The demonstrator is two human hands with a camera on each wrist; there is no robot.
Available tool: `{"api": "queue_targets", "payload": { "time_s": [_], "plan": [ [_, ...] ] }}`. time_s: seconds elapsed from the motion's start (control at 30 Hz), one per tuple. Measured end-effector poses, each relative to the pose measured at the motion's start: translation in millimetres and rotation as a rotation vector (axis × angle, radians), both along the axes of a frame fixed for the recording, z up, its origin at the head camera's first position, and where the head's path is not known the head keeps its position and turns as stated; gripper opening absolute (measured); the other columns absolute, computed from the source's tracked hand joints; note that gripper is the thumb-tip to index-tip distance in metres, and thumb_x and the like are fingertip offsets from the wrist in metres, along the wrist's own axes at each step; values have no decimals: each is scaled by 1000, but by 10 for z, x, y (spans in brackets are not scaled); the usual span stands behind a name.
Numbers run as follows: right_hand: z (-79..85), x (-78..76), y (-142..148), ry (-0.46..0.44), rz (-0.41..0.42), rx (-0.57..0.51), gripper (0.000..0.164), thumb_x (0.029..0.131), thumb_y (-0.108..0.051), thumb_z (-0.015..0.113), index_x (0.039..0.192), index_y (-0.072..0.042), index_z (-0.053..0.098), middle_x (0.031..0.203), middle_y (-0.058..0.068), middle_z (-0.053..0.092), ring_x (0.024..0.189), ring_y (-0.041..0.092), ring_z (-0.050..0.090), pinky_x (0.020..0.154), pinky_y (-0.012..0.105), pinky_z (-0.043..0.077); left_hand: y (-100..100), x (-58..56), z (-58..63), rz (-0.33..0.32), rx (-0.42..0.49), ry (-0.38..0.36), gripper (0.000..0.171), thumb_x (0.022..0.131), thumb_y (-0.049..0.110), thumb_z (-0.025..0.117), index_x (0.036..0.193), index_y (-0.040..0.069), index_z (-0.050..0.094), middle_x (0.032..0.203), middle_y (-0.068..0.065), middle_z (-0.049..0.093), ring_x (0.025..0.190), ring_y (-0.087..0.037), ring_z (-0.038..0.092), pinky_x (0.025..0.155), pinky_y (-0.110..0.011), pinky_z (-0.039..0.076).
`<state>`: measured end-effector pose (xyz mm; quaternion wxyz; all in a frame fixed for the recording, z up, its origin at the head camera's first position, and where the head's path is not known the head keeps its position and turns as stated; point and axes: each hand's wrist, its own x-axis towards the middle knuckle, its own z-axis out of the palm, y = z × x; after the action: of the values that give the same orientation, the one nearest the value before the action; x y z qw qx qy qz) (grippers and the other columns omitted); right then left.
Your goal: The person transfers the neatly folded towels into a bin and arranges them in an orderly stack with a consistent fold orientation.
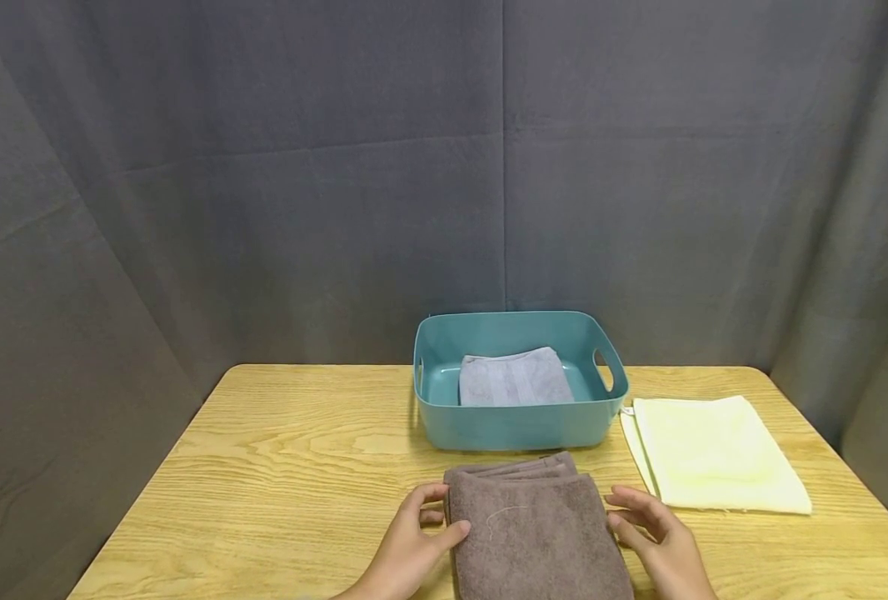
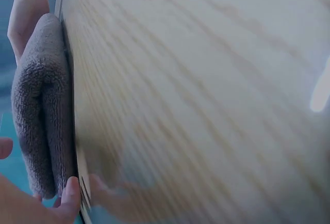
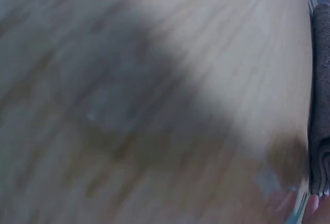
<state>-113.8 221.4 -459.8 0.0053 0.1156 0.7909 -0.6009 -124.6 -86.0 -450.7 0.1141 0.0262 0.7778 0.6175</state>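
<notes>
A brown towel [image 1: 541, 533], folded into a thick pad with a loose white thread on top, lies at the table's front. My left hand [image 1: 410, 537] is at its left edge, the thumb over the top and the fingertips by the side. In the left wrist view the folded edge of the towel [image 2: 38, 95] shows, with fingertips [image 2: 71, 189] by its lower end and the thumb slightly off it. Beside the right edge, my right hand [image 1: 657, 537] has loosely bent fingers with nothing between them. The right wrist view catches only the towel's side [image 3: 322, 90].
Behind the towel stands a teal basket [image 1: 519, 427] with handle holes, holding a folded light grey towel [image 1: 515, 379]. A folded pale yellow towel [image 1: 725, 454] lies to the right on the wooden table [image 1: 279, 483]. Grey curtains [image 1: 324, 183] hang behind and at the sides.
</notes>
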Motion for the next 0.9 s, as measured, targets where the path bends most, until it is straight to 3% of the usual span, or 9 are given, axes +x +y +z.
{"api": "queue_targets", "payload": {
  "time_s": [0.07, 0.27, 0.57, 0.9],
  "plan": [
    [-14, 0, -18, -8, 4, 3, 49, 96, -13, 67, 140, 1, 49, 135, 17, 57, 98, 0, 60, 86, 28, 54, 31, -8, -14, 5, 0, -10, 68, 89, 28, 76, 140, -3, 43, 138, -22, 44, 119, -40, 49, 86, -46, 53],
    [-15, -28, -68, -30, 24, 28, 60, 95, -27, 70, 143, -1, 45, 142, 20, 51, 127, 37, 51, 98, 43, 49, 77, -49, -45, -16, 4, -28, 78, 90, 26, 74, 145, -10, 33, 141, -31, 40, 119, -42, 50, 85, -45, 54],
    [-10, -92, -161, -50, 36, 40, 70, 95, -36, 68, 147, -1, 39, 145, 26, 44, 129, 42, 48, 98, 48, 47, 91, -56, -47, -70, 50, -62, 84, 92, 20, 71, 148, -15, 19, 137, -33, 42, 113, -40, 54, 86, -49, 53],
    [18, -164, -280, -96, 88, 107, 86, 92, -42, 69, 151, 4, 26, 151, 37, 27, 136, 53, 30, 104, 61, 37, 110, -89, -76, -76, 54, -119, 79, 89, 10, 72, 146, -18, 25, 124, -21, 54, 105, -31, 60, 86, -46, 54]
  ]
}}
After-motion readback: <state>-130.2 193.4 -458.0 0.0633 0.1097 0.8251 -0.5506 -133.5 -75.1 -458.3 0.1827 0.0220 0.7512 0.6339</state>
